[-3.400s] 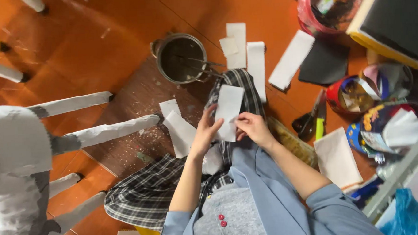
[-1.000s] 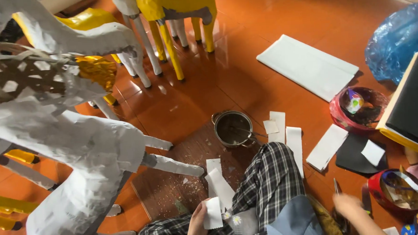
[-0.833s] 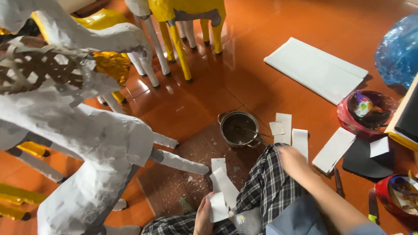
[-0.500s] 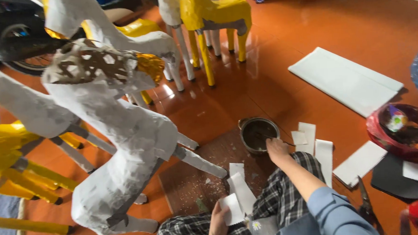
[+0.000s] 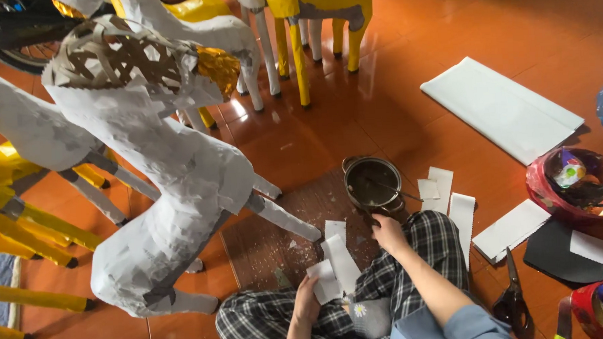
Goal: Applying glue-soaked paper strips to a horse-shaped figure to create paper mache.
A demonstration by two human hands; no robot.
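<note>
Nearest, the left hand [image 5: 306, 301] lies on the plaid trouser leg [image 5: 413, 253], its fingers closed on the lower edge of a white paper strip [image 5: 325, 282], flat and matte, that rests on the knee. More long white strips [image 5: 339, 252] overlap just beyond it on a dull brown mat [image 5: 284, 231] speckled with pale flecks. The right hand [image 5: 388, 232], in a blue-grey sleeve, reaches forward with its fingers curled down at the near rim of a small round metal pot [image 5: 372, 181], dark inside, with two little side handles and a thin stick lying in it; whether the fingers grip anything I cannot tell. Right of the pot lie several white rectangles [image 5: 445, 190], one with a zigzag edge. Black-handled scissors [image 5: 512, 301] lie on the glossy orange tiled floor [image 5: 392, 70] by the right arm, near a black sheet [image 5: 556, 253] and a red plastic basin [image 5: 570, 188] holding shiny coloured scraps. Left stands a rough white papier-mâché animal figure [image 5: 166, 182], its head an open woven lattice. Farther off lie a folded stack of white paper [image 5: 502, 110] and a yellow-painted figure's legs [image 5: 315, 26].
</note>
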